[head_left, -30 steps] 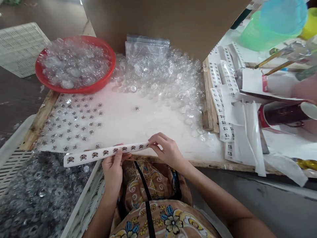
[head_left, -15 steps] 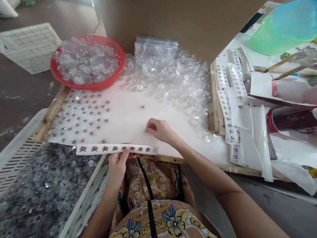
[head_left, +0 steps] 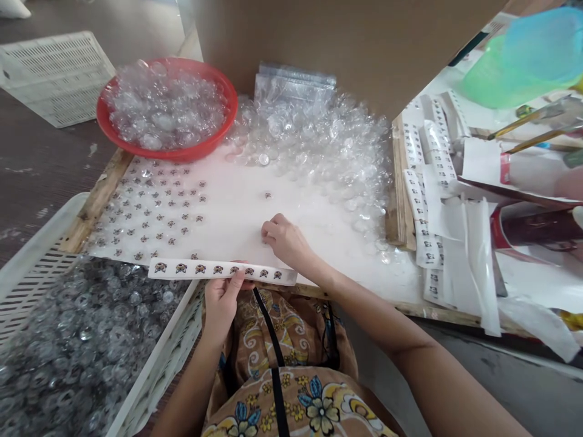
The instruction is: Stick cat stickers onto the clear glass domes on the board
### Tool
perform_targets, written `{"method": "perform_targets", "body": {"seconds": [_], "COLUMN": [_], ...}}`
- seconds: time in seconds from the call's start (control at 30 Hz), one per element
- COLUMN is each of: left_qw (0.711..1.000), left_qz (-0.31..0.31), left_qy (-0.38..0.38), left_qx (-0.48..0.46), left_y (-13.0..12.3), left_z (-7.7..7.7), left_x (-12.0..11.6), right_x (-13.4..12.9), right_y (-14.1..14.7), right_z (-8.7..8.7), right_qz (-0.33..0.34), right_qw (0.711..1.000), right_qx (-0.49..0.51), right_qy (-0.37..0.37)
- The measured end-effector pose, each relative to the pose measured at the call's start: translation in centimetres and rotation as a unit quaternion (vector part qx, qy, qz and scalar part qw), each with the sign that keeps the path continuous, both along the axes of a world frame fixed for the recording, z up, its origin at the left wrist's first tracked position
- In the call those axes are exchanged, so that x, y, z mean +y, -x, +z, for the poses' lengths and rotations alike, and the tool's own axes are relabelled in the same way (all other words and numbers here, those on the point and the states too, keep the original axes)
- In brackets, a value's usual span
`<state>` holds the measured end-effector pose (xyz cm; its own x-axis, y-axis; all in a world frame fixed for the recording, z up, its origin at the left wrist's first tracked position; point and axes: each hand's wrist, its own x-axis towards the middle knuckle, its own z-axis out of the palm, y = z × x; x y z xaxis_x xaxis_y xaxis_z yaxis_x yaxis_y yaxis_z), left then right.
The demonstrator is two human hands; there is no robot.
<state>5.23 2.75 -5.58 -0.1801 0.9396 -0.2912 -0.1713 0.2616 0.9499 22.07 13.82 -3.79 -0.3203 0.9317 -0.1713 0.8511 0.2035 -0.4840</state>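
Observation:
My left hand [head_left: 224, 297] pinches a white sticker strip [head_left: 173, 269] by its right half, level along the table's near edge. A row of small animal-face stickers runs along the strip. Over the white tabletop [head_left: 232, 206], my right hand [head_left: 285, 240] is closed, fingertips pressed together and pointing down-left; what they hold, if anything, is hidden. One small clear disc with a face sticker [head_left: 268, 195] lies just beyond it. Rows of stickered clear discs [head_left: 159, 209] cover the left side of the tabletop. Loose clear discs [head_left: 319, 139] are heaped at the back and right.
A red basin [head_left: 182, 155] full of clear discs stands at the back left. Below it on the left is a white crate [head_left: 36, 291] of clear pieces. A cardboard panel [head_left: 341, 48] rises behind. More sticker strips [head_left: 421, 224] lie beyond the wooden edge at right.
My right hand has shifted slightly up and left, its fingers curled in more. The view has moved a little, and the strip in my left hand sits slightly farther right and higher.

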Motion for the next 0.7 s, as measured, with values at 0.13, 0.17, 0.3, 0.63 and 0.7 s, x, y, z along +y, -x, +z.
{"method": "perform_targets", "body": {"seconds": [0.13,0.17,0.3,0.63,0.7], "left_qw": [1.0,1.0,0.999,0.994,0.994], "left_qz": [0.005,0.008,0.043,0.106,0.106], "left_qy": [-0.001,-0.002,-0.005,-0.015,-0.014], "left_qx": [0.003,0.003,-0.005,-0.032,-0.028], "left_y": [0.0,0.0,-0.5,-1.4,-1.4], "left_z": [-0.1,-0.1,-0.5,-0.5,-0.4], "left_x": [-0.1,-0.1,-0.1,-0.1,-0.1], "right_x": [0.1,-0.2,-2.3,-6.9,-6.5], "right_y": [0.0,-0.3,-2.4,-2.5,-2.6], "right_z": [0.5,0.9,2.8,1.8,1.8], "right_qz": [-0.018,-0.021,0.014,0.002,-0.013], "right_qw": [0.999,0.997,0.978,0.977,0.976], "right_qx": [0.045,0.068,0.199,0.179,0.205], "right_qy": [0.018,0.016,0.06,-0.119,-0.076]}}
